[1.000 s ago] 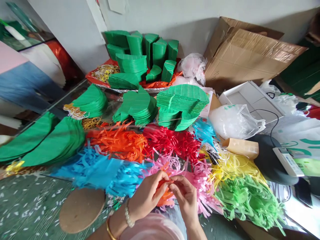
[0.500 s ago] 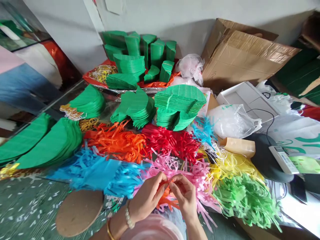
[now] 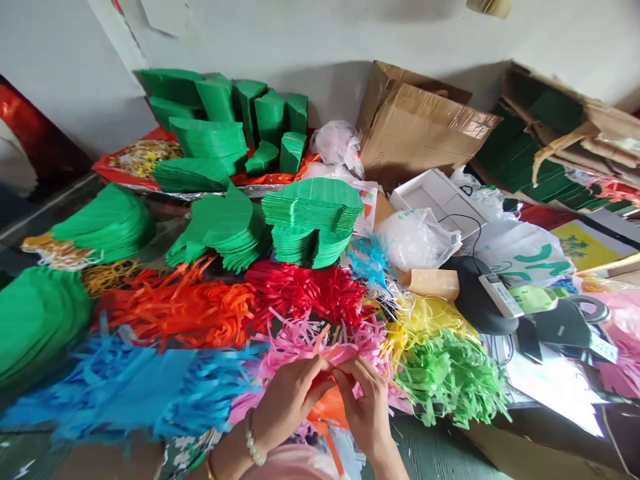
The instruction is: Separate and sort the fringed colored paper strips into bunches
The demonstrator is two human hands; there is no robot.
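Observation:
My left hand, with a beaded bracelet at its wrist, is closed in a pinch at the front edge of the table. Close beside it, my right hand pinches too, the fingertips of both nearly meeting. Between them is an orange fringed sheet, its strips hanging down and one poking up past the fingers. Its pinched part is mostly hidden by my fingers. Just behind my hands lies a pile of pink fringed sheets. Blue fringed sheets spread to the left, and light green ones to the right.
Orange, red and yellow fringed piles lie farther back. Behind them stand stacks of green cut pieces. A cardboard box leans at the wall, near a white box and plastic bags.
The view has swung to the right, showing more of the table's right side. Both hands keep pinching the orange sheet; a strip of it now sticks up beyond the fingers.

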